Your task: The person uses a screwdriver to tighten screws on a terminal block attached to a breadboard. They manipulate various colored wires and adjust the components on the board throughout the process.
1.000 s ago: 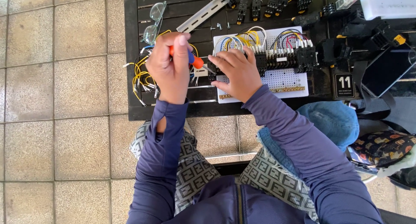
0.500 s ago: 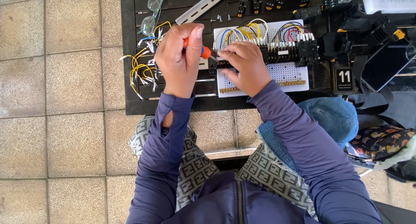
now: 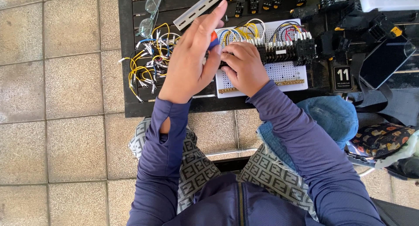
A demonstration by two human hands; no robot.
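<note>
Up top, left hand grips an orange-and-blue plastic screwdriver, index finger stretched out; handle mostly hidden, long axis running right and down toward the black terminal blocks. Right hand fingers curl, pressing on the white perforated board. Loose yellow-white wires lie just left.

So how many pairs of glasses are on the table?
1. The clear safety glasses lie at the black table's far left corner, beyond the loose wires and left of the metal rail. Others could be hidden out of frame.
</note>
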